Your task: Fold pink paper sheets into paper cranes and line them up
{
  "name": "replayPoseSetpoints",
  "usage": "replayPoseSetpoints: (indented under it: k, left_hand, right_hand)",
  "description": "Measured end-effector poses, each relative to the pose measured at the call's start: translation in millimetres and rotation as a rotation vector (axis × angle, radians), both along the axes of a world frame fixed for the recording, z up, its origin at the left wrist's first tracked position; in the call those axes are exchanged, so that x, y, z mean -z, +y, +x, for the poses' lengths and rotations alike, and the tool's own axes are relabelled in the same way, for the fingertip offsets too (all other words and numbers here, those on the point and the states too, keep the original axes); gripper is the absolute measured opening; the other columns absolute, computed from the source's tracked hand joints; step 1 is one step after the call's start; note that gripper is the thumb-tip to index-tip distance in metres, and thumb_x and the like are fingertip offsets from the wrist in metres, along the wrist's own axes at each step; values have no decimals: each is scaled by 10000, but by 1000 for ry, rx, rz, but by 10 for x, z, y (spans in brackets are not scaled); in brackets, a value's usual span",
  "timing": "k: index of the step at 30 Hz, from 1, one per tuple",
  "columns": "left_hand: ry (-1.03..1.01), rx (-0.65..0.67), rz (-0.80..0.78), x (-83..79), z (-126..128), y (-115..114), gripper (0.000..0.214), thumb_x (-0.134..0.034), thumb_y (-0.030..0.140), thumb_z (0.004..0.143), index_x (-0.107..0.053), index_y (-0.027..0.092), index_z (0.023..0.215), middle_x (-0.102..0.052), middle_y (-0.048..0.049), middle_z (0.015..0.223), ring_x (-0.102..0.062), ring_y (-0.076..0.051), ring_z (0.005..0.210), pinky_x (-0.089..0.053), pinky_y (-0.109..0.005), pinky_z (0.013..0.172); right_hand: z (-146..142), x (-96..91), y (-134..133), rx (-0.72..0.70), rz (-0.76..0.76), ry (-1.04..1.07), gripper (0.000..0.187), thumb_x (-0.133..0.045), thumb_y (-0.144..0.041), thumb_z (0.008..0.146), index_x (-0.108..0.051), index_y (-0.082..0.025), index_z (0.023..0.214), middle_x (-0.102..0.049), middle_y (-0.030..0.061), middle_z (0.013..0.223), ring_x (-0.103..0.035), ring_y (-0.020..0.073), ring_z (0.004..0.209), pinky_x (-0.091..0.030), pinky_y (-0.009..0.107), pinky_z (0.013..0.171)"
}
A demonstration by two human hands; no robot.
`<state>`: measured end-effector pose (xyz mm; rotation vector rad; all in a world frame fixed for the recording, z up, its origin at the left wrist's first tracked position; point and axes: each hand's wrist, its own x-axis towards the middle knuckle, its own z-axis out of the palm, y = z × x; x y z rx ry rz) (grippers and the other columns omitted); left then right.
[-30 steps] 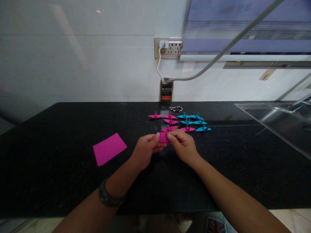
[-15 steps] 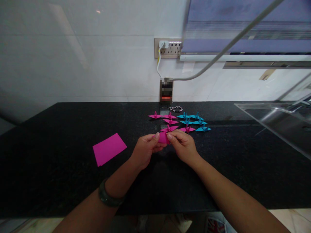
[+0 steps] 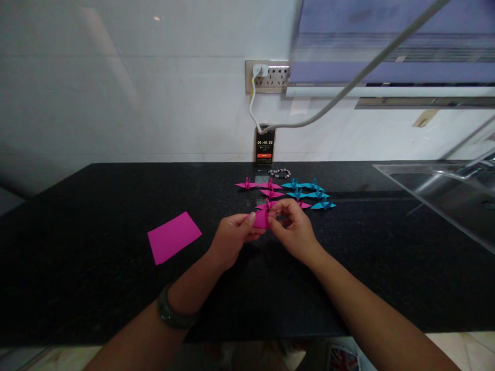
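Note:
A small folded piece of pink paper is held up over the dark counter. My left hand pinches its left side, thumb on top and fingers beneath. At its right edge, my right hand grips the paper between thumb and fingertips, with its index finger arched. Just behind my hands lie folded paper cranes: several pink ones to the left and several blue ones to the right. My right hand partly hides the nearest pink ones. A pink paper sheet or stack lies flat left of my left hand.
A phone showing a timer leans against the wall, with a white cable running in front of it. Near its foot lies a beaded bracelet. A steel sink is set into the black counter at right.
My right hand's fingers have lifted and opened slightly, arching higher at the paper's right edge. My left hand and the folded paper stay nearly in place.

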<state>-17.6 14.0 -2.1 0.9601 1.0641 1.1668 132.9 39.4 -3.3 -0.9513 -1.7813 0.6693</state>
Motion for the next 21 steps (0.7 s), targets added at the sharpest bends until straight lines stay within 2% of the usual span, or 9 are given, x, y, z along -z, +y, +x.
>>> replayPoseSetpoints:
  k: [4,10,15,18,21]
  left_hand:
    - [12,1,16,-3,6,-4,306,-586,385,709,-641,112,835,-664,-65,745,-618,-134,691,-470,-213,595]
    - [19,-7,35,8,-4,2,329,-558,404,727,-644,112,850,-666,-69,753,-616,-129,691,-473,-217,611]
    - [-7,18,34,-5,0,-4,319,-543,403,739,-628,118,855,-660,-64,786,-609,-115,679,-470,-211,602]
    - [57,50,33,-15,0,-8,337,-597,365,700,-597,137,949,-650,-49,780,-609,-121,641,-445,-192,512]
    - [198,100,62,-13,-11,-9,338,-618,346,675,-594,142,943,-618,-8,644,-546,-86,482,-339,-160,383]
  right_hand:
    - [3,45,35,7,29,-15,93,-506,-142,730,-561,-182,795,-584,26,778,-554,129,694,-440,241,588]
    - [3,22,33,-63,69,-7,132,-487,-155,764,-589,-196,837,-583,33,823,-553,141,773,-454,286,691]
    - [7,-25,4,-131,107,-89,95,-567,-185,724,-576,-191,819,-537,51,875,-522,157,827,-452,258,611]
    - [0,2,32,-91,150,-88,73,-527,-152,756,-580,-202,761,-541,32,811,-517,150,818,-442,295,701]
    - [-10,28,60,-63,143,-32,76,-528,-162,767,-587,-207,749,-556,27,797,-525,145,799,-438,305,726]
